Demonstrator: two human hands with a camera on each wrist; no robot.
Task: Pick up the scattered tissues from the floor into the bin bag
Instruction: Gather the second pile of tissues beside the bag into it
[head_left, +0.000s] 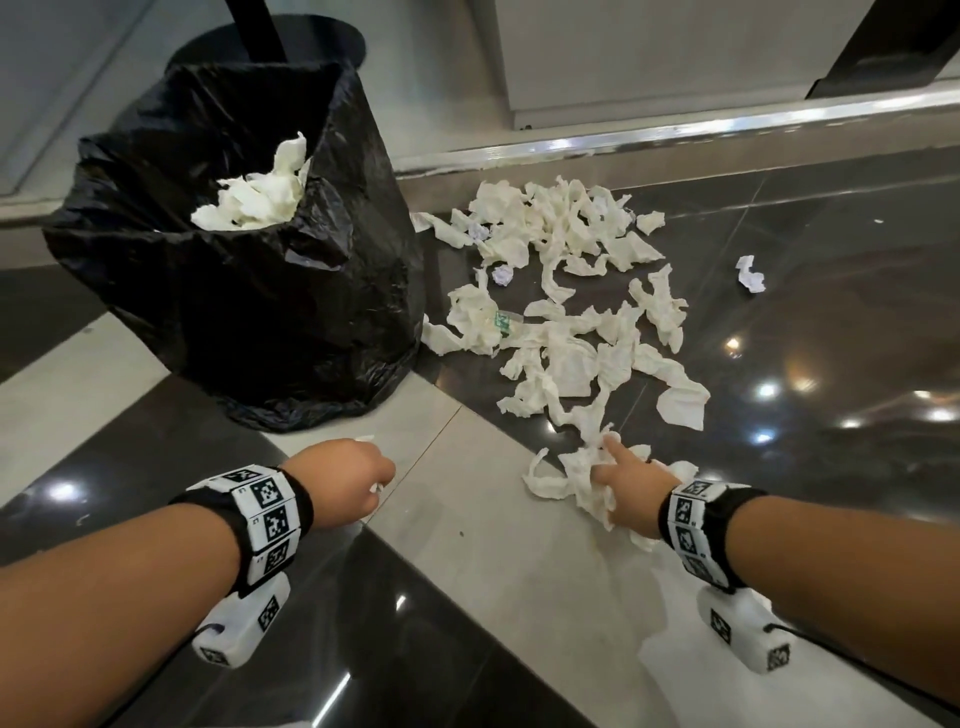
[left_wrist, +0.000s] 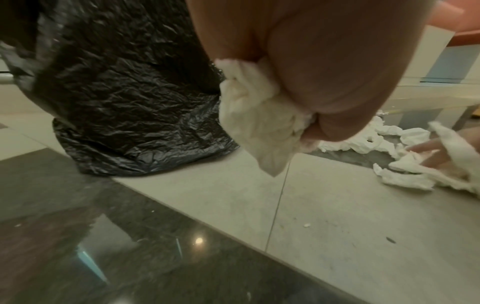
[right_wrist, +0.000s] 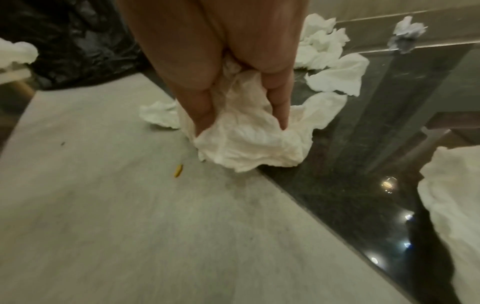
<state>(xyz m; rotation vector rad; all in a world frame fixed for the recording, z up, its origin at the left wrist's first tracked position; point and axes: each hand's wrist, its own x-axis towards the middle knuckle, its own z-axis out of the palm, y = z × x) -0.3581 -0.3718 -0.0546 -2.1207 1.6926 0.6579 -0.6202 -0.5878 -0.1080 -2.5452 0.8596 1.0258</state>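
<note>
Left hand fisted, grip clenching a tissue wad; right hand grip pinching floor tissues beside bin bag.

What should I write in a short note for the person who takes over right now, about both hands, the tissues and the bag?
Left hand: grips a crumpled tissue, beside the bin bag.
Right hand: fingers gathering a clump of tissues on the floor at the near edge of the pile.
Done: some tissues in the bag.
Left: drop both handfuls in the bag, then clear the big scattered pile right of the bag, and the stray ball further right.
</note>
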